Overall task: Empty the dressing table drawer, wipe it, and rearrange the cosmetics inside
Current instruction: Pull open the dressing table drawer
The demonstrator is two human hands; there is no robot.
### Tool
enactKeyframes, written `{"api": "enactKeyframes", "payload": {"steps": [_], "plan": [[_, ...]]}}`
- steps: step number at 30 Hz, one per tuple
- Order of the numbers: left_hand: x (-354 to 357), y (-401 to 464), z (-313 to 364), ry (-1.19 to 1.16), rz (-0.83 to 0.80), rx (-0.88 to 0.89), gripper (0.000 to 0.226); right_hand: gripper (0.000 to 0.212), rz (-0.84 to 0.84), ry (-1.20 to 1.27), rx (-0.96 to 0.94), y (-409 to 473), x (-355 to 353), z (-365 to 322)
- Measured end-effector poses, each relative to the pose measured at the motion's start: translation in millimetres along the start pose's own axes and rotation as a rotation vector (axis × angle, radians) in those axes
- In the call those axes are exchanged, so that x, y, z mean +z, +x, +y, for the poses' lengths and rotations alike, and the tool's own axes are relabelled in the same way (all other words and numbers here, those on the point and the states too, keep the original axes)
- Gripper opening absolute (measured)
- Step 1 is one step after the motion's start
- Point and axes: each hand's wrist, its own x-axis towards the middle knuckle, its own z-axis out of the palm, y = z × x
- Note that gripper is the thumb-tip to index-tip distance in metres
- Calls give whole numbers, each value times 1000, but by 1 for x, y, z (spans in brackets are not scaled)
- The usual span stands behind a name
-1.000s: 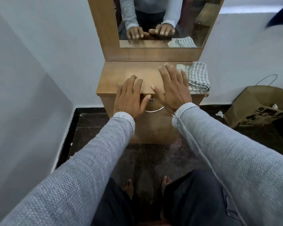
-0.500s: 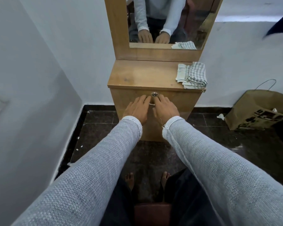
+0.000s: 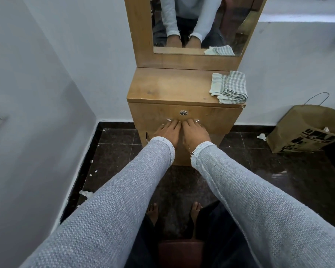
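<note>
Drawer front (image 3: 211,120) lies closed at twelve o'clock, handle (image 3: 197,120) running nine-to-three under my left hand (image 3: 167,132) and right hand (image 3: 194,133), both equally near, fingers draped over it; whether they grip I cannot tell.

Home bedroom corner: mirrored dressing table (image 3: 174,88), tiled floor (image 3: 278,171).

A mirror (image 3: 196,24) stands behind the bench (image 3: 172,88), on whose right end a folded cloth (image 3: 229,88) lies. Below the top is the drawer front (image 3: 217,117), with a lock (image 3: 183,112) at its middle. Both hands lie side by side on that front just under the lock, left hand (image 3: 167,132) left of the right hand (image 3: 194,133). A paper bag (image 3: 306,128) sits on the floor (image 3: 259,161) to the right.
</note>
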Motion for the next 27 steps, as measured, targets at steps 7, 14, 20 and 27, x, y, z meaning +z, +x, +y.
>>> {"api": "enactKeyframes", "payload": {"steps": [7,14,20,27], "plan": [[14,-32,14,-25,30,-7,59,46,-8,54,17,-38,4,-7],[33,-77,27,-2,55,-22,57,54,0,69,-9,-83,13,-15],[36,-112,37,-13,53,-23,57,52,-27,38,-34,-118,13,-20],[15,-147,40,15,249,24,33,17,230,-3,-134,-143,-6,-19]]}}
